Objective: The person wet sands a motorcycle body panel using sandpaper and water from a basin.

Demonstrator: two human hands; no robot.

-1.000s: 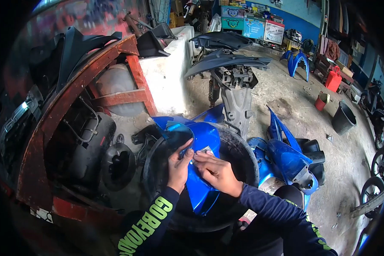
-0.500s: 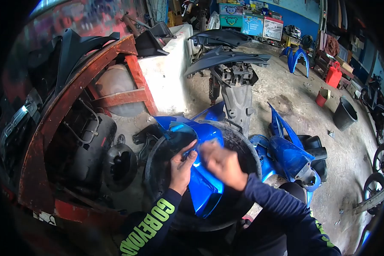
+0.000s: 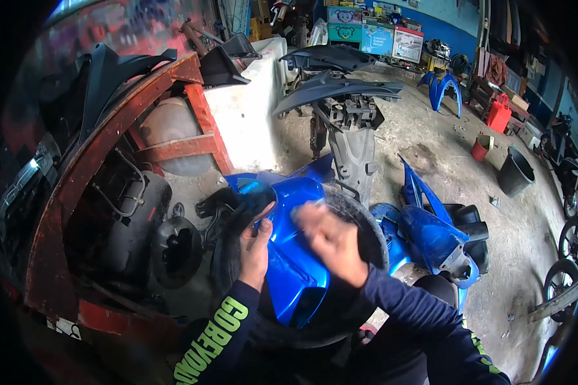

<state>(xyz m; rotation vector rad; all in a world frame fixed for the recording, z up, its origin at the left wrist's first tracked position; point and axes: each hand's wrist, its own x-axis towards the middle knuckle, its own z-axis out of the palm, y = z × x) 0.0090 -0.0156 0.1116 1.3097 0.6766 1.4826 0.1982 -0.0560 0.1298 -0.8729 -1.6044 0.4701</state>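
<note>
A glossy blue motorcycle body panel (image 3: 295, 273) lies tilted over a large round black tub (image 3: 379, 234). My left hand (image 3: 255, 253) is closed on the panel's left edge, with the thumb on the near side and the fingers partly hidden behind it. My right hand (image 3: 334, 247) is at the panel's upper right surface, fingers curled together and smeared by motion. A small pale bit shows at its fingertips, but I cannot make out what it is.
More blue panels (image 3: 430, 234) lie on the floor to the right. Ahead stands a partly stripped motorcycle (image 3: 353, 151). On the left are a red wooden frame (image 3: 64, 192) and a black cylinder (image 3: 141, 221). A dark bucket (image 3: 516, 172) stands farther right.
The panel and my left hand have shifted slightly left. My right hand stays over the panel's upper right side, blurred in both frames. The whole view has moved a little.
</note>
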